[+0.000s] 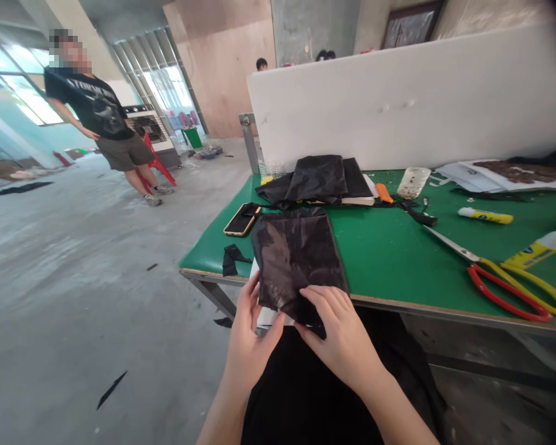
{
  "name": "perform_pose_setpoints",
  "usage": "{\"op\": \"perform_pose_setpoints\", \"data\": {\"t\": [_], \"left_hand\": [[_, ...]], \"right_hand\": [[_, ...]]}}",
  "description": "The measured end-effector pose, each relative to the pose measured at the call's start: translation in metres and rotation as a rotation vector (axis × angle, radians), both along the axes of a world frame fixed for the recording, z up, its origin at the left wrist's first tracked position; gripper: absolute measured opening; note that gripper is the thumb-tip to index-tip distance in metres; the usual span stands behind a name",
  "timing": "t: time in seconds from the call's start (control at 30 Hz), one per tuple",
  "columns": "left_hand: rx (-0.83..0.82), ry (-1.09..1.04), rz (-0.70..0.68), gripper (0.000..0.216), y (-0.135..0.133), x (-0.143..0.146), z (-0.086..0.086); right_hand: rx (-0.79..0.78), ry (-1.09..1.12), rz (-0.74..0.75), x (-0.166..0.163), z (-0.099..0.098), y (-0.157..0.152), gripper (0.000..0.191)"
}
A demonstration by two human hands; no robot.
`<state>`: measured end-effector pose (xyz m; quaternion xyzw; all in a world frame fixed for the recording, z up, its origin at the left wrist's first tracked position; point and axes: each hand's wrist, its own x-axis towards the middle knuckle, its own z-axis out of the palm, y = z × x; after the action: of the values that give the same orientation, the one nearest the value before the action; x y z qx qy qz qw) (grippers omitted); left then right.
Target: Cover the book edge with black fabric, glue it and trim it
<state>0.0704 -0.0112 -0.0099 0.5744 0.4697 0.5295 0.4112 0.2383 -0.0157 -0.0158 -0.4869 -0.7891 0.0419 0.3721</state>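
A thin, glossy black sheet (301, 253) lies over a flat white piece, whose white edges show at the left and at the bottom; I cannot tell whether it is a book or a board. It rests on the table's front edge and juts out toward me. My left hand (252, 327) grips its lower left corner, thumb at the bottom edge and fingers along the side. My right hand (336, 321) holds the lower right part, fingers on top of the black sheet and thumb at the bottom edge.
On the green table (380, 247) lie a phone (241, 220), black scraps (231, 259), a black-covered stack (322, 179), scissors (495, 272), glue sticks (485, 216) and a plastic cup (413, 183). A white panel (398, 105) stands behind. A person (102, 117) stands at left.
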Motion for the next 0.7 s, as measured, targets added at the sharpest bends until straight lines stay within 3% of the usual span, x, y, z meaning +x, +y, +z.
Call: {"op": "perform_pose_setpoints", "data": {"t": [0.1,0.2,0.33,0.4,0.47,0.57,0.7], "left_hand": [[0.034,-0.010,-0.038,0.060,0.004,0.004,-0.001],[0.152,-0.053,-0.159,0.057,0.008,0.013,0.007],[0.279,-0.092,-0.280,0.050,0.007,0.032,0.021],[0.280,-0.082,-0.305,0.046,0.002,0.042,0.021],[0.260,-0.046,-0.318,0.037,-0.004,0.051,0.014],[0.293,0.128,-0.342,0.026,-0.010,0.065,0.002],[0.424,0.498,-0.468,0.031,-0.005,0.087,-0.002]], "right_hand": [[-0.022,0.047,-0.024,-0.008,0.003,0.001,0.044],[-0.098,0.181,-0.066,-0.006,0.006,0.004,0.045],[-0.100,0.524,-0.381,0.014,0.008,0.000,0.023],[-0.108,0.772,-0.565,0.029,0.005,-0.007,0.027],[-0.153,1.077,-0.659,0.046,-0.002,-0.015,0.036],[-0.316,1.481,-0.593,0.071,-0.013,-0.027,0.045],[-0.635,1.743,-0.501,0.097,-0.026,-0.037,0.038]]}}
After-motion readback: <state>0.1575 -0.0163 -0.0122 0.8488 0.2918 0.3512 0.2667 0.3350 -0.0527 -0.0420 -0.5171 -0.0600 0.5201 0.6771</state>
